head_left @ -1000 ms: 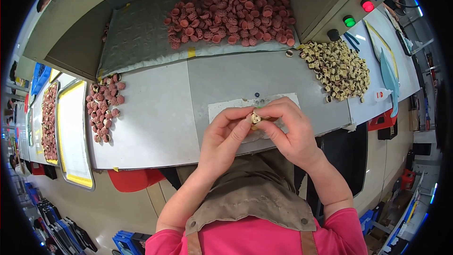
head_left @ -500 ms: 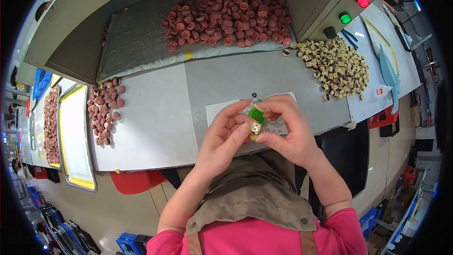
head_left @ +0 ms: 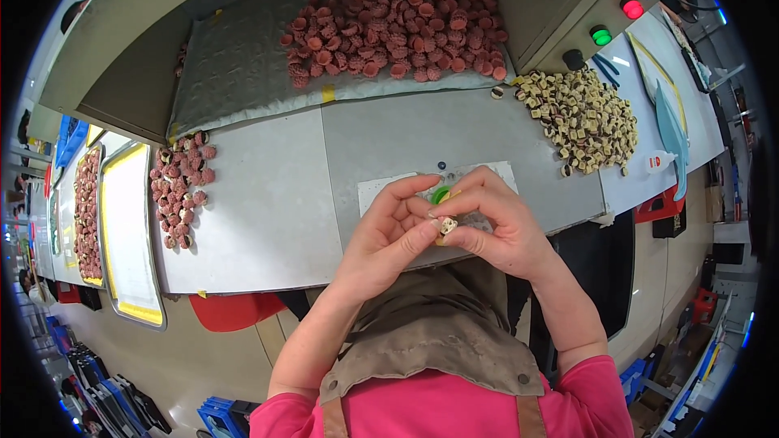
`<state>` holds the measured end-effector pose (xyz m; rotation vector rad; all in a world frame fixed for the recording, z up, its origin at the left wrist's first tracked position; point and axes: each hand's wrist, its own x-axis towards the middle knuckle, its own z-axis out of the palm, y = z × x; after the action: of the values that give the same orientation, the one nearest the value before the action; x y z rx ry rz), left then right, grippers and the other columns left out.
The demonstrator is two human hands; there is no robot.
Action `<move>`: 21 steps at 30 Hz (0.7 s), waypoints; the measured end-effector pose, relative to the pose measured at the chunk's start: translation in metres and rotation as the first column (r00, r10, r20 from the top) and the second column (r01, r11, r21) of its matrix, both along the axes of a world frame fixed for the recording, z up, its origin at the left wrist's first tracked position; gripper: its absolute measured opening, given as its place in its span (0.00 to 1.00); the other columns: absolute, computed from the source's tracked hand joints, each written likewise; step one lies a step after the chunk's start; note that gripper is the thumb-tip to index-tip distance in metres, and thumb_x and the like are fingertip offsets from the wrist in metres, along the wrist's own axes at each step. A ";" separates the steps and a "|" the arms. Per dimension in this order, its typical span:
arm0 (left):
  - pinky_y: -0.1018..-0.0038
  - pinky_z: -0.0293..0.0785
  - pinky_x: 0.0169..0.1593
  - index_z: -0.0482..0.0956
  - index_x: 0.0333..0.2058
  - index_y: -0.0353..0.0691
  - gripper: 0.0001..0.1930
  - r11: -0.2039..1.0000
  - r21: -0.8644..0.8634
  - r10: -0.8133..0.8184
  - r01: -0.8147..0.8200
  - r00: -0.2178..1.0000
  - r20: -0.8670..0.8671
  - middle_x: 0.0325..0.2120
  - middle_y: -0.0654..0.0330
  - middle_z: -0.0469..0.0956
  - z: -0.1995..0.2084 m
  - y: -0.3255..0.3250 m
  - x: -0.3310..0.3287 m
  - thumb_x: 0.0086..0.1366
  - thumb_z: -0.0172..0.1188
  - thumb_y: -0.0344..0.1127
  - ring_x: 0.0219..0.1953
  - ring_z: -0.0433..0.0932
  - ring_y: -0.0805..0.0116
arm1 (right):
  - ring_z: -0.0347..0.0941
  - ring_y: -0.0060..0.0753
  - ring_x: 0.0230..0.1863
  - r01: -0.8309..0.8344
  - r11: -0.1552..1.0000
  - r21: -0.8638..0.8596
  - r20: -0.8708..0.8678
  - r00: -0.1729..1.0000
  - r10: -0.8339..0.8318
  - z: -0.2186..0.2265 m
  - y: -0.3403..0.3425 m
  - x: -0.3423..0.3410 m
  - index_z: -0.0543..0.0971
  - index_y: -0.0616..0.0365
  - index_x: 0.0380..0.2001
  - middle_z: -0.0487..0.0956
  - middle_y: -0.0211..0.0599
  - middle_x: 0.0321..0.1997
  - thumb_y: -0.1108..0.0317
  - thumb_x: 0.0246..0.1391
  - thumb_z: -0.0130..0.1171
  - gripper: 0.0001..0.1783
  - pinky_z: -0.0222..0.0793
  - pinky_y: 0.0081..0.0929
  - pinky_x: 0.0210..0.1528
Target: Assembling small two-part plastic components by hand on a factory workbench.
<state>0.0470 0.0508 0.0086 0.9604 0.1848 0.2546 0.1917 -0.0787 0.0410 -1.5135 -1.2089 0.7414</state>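
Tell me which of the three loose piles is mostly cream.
The right pile, beside the white bottle; the left pile and the back pile are mainly pink.

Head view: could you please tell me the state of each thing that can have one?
Small cream piece, held, not set down.
Left hand, partly curled at that piece; grip unclear.
Right hand, closed on that piece.
Red cups, heaped loosely.
Cream-and-dark pieces, heaped loosely.
Red-and-cream clusters, spread loosely.
Red lamp, appears lit.
Green lamp, appears lit.
Black knob, setting unclear.
White bottle, cap state unclear.
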 end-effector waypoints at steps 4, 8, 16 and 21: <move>0.76 0.67 0.52 0.59 0.60 0.37 0.26 1.000 -0.023 -0.005 0.006 1.000 0.021 0.41 0.62 0.74 0.008 -0.003 -0.001 0.67 0.56 0.36 0.45 0.72 0.75 | 0.70 0.33 0.43 0.008 0.997 0.078 0.313 0.949 -0.032 0.008 0.000 -0.004 0.80 0.55 0.40 0.72 0.34 0.40 0.66 0.45 0.69 0.17 0.69 0.26 0.43; 0.74 0.67 0.53 0.58 0.61 0.38 0.26 0.998 -0.034 -0.051 0.050 0.999 -0.020 0.44 0.60 0.74 0.006 0.002 -0.003 0.68 0.54 0.40 0.47 0.72 0.73 | 0.71 0.35 0.42 0.022 0.988 0.153 0.449 0.889 -0.090 0.016 0.003 -0.013 0.79 0.56 0.41 0.72 0.36 0.41 0.68 0.43 0.69 0.18 0.70 0.27 0.42; 0.73 0.67 0.53 0.57 0.61 0.38 0.25 0.999 -0.032 -0.011 0.009 0.998 -0.065 0.47 0.58 0.75 0.010 -0.004 -0.005 0.71 0.49 0.43 0.50 0.71 0.72 | 0.70 0.35 0.45 0.060 0.998 0.021 0.207 0.976 -0.063 0.019 0.000 -0.017 0.78 0.58 0.41 0.71 0.37 0.44 0.74 0.47 0.64 0.15 0.69 0.27 0.45; 0.74 0.67 0.52 0.57 0.61 0.38 0.26 0.999 -0.041 -0.028 0.025 0.998 -0.052 0.46 0.58 0.75 0.005 -0.002 -0.004 0.71 0.49 0.43 0.49 0.72 0.73 | 0.69 0.34 0.46 0.041 0.999 -0.018 0.018 0.999 -0.041 0.016 0.000 -0.012 0.78 0.58 0.41 0.71 0.36 0.44 0.75 0.49 0.60 0.13 0.67 0.27 0.48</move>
<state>0.0427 0.0490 0.0137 0.9290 0.2244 0.2007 0.1793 -0.0790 0.0574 -1.5583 -1.1837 0.7144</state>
